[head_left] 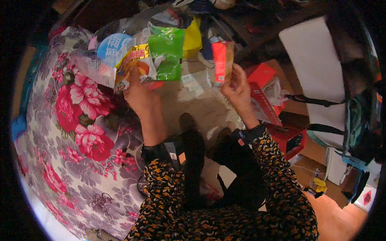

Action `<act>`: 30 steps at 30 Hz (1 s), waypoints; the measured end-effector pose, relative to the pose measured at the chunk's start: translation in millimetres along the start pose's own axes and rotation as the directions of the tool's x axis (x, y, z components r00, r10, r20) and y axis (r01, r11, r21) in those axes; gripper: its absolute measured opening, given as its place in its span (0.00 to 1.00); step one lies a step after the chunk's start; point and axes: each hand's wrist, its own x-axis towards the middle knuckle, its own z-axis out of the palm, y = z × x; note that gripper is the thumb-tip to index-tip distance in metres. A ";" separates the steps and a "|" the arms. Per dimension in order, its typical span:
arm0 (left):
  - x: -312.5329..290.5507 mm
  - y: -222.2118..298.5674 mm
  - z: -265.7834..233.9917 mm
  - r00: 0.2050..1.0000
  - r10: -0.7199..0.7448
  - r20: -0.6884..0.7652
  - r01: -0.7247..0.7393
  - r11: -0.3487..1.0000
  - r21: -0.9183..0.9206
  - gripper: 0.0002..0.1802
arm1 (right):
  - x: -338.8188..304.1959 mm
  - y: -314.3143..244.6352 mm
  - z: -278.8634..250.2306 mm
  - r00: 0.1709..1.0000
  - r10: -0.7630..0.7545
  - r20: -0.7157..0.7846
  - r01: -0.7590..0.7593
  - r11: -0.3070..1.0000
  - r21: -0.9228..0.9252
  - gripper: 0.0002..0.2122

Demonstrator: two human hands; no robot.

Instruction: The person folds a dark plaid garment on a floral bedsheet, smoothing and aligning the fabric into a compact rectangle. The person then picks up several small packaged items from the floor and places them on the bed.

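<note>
My left hand [140, 94] is closed on a shiny yellow and white food packet [140, 56], its thumb lying across the front. Right behind that packet is a bright green plastic bag [169, 50]; I cannot tell whether my fingers touch it. A clear wrapper with a round blue printed patch [114, 47] lies to its left. Between the fingertips of my right hand [239, 92] a flat, narrow red packet [220, 60] stands upright, its right side tan. Some of the right fingers are hidden behind it.
A bed or couch with a flowered cover [80, 116] fills the left side. Ahead lies a yellow bag [193, 38]. Red boxes [291, 140] and a crumpled clear bag [275, 92] sit to the right, beside a tall white panel [313, 56]. Papers [196, 83] lie on the floor.
</note>
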 end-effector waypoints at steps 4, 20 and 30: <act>3.4 -4.0 -0.4 1.000 -0.026 -0.011 0.025 0.999 -0.030 0.18 | -16.9 -33.6 0.9 0.998 0.037 0.045 -0.038 0.999 0.037 0.32; 3.9 -8.0 2.4 0.997 -0.071 0.006 0.071 0.997 -0.042 0.16 | -10.6 -136.4 -34.6 0.934 -0.343 -0.100 0.248 0.825 -0.507 0.32; 12.6 -16.5 -4.4 0.993 -0.108 0.050 0.109 0.994 -0.030 0.17 | -18.2 -187.0 -58.3 0.820 -0.571 -0.035 0.334 0.528 -0.781 0.31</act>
